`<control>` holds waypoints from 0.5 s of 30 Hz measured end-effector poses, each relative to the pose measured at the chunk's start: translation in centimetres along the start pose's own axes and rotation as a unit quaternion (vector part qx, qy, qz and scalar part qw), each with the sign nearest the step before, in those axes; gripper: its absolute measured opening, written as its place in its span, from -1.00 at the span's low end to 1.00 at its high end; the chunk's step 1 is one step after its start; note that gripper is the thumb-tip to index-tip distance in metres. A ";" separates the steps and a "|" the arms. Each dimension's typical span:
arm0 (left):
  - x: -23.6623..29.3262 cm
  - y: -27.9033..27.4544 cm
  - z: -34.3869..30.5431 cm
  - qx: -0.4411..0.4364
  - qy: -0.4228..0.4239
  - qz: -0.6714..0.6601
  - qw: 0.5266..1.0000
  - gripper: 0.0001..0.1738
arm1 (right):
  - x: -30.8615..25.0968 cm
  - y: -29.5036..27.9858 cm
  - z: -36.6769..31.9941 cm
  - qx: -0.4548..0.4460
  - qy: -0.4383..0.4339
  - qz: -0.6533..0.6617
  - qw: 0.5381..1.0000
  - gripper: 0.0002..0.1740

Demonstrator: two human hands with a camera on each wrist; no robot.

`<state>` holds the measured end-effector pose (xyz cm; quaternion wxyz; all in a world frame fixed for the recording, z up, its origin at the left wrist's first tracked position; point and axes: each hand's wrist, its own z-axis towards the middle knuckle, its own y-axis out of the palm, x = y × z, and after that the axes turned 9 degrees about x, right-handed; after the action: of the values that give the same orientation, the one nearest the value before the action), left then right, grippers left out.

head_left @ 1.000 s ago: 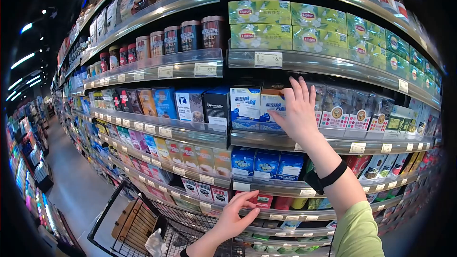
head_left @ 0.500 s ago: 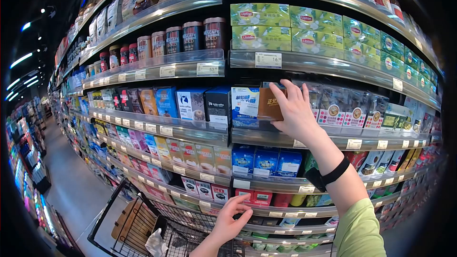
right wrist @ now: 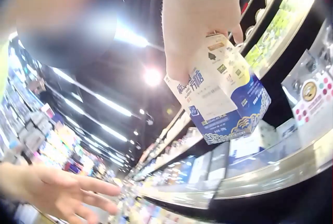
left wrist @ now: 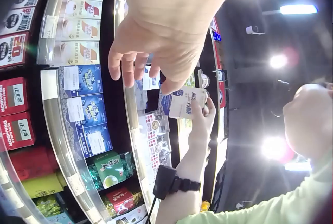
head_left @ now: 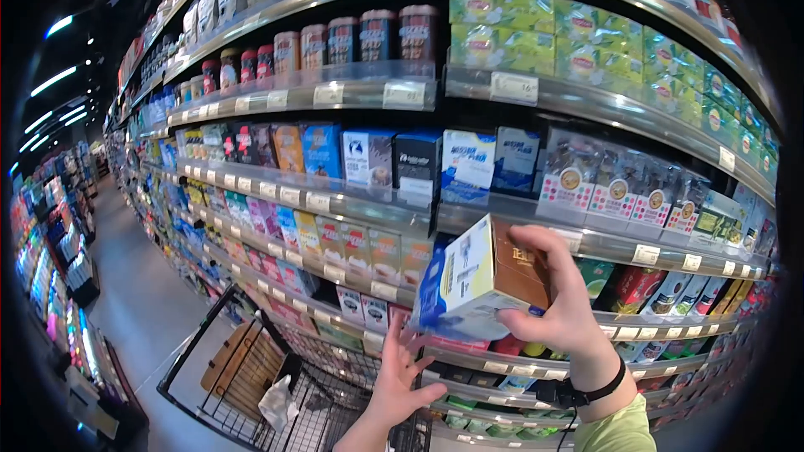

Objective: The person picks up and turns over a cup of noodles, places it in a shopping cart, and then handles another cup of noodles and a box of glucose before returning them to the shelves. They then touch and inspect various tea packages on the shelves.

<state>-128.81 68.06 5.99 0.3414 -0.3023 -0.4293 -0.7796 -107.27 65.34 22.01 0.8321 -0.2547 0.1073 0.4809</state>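
In the head view, the right hand grips a white and blue box by its brown end, thumb below and fingers on top, in front of the shelves. The box is tilted, its blue end toward the left hand, which has spread fingers just below it; whether they touch is unclear there. The right wrist view shows the box in the right hand and the left hand apart from it. In the left wrist view, the left hand's fingers hang loosely with nothing in them.
A black wire cart stands below the hands, with a brown wooden item and a white crumpled item in it. Stocked shelves, with a similar box on one, rise ahead. An aisle floor runs along the left.
The right hand has pulled the box off the shelf and brought it down and toward the person, tilting it. The left hand has spread its fingers near it. The head view has shifted.
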 end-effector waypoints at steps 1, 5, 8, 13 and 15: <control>0.3 0.0 -0.2 0.001 -0.024 -0.070 0.997 0.38 | 0.2 0.7 -0.6 -0.017 0.079 0.078 0.994 -0.14; 1.8 0.0 -1.4 0.067 -0.077 -0.143 0.984 0.29 | 3.1 4.0 -3.1 -0.068 0.223 0.249 0.940 -0.12; 1.2 -1.6 -2.1 0.132 -0.080 -0.049 0.987 0.04 | 4.7 6.2 -4.2 -0.078 0.269 0.315 0.907 -0.08; 0.8 -3.4 -3.2 0.189 -0.084 -0.059 0.977 -0.05 | 5.1 9.0 -5.0 -0.093 0.285 0.326 0.897 0.02; 1.3 -3.6 -3.6 0.223 -0.120 -0.097 0.963 -0.12 | 5.0 9.9 -5.5 -0.080 0.281 0.315 0.903 0.08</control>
<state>-133.09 65.98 3.68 0.2690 -0.2668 -0.6573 -0.6515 -112.79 70.25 12.07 0.5498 -0.3979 0.3721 0.6332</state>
